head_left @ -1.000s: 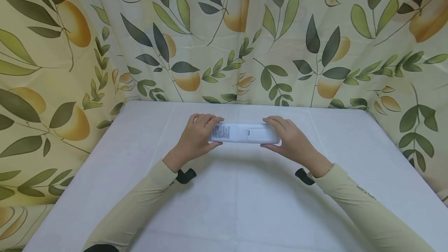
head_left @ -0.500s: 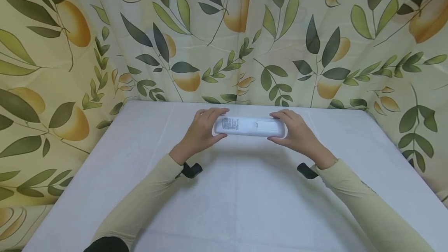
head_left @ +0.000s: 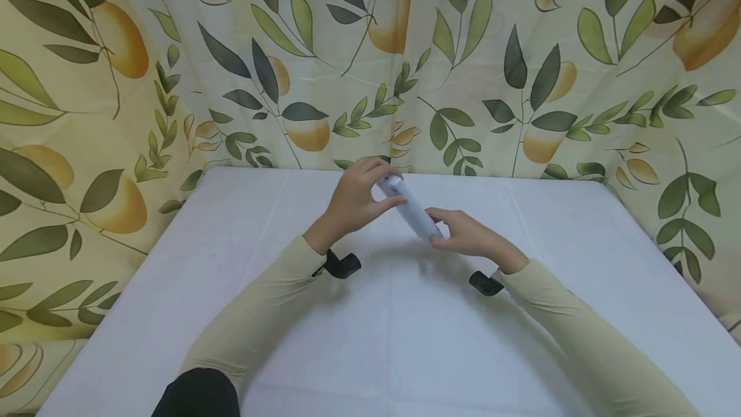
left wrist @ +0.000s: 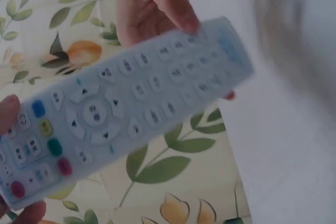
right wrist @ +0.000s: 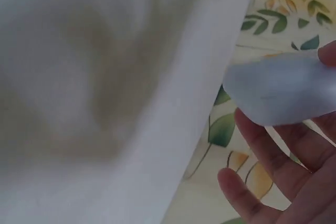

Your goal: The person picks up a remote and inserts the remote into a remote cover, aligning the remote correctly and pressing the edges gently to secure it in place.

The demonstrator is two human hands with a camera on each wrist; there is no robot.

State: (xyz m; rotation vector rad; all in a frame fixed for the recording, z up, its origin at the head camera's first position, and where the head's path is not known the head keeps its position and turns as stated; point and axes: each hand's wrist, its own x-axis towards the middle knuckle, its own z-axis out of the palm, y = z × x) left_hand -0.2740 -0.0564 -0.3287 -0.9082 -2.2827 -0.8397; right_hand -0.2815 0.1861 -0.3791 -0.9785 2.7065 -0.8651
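Note:
A white remote control (head_left: pixel 412 211) is held in the air above the table, tilted with its upper end to the left. My left hand (head_left: pixel 360 197) grips that upper end between thumb and fingers. Around the lower end, my right hand (head_left: pixel 467 233) pinches with thumb and fingers. In the left wrist view the button face of the remote (left wrist: pixel 131 103) shows, with blue, yellow, green and red keys near one end. The right wrist view shows a smooth, plain part of the remote (right wrist: pixel 283 87) beside the fingers of my right hand (right wrist: pixel 294 177).
A white cloth covers the table (head_left: pixel 324 352). Behind it hangs a curtain (head_left: pixel 359 82) printed with leaves and yellow fruit. Black straps with small devices sit at both wrists, and a dark round shape (head_left: pixel 197 394) shows at the lower left.
The remote has turned from level, with its back facing the head camera, to a steep slant. My left hand has moved right and up; my right hand has come left and down.

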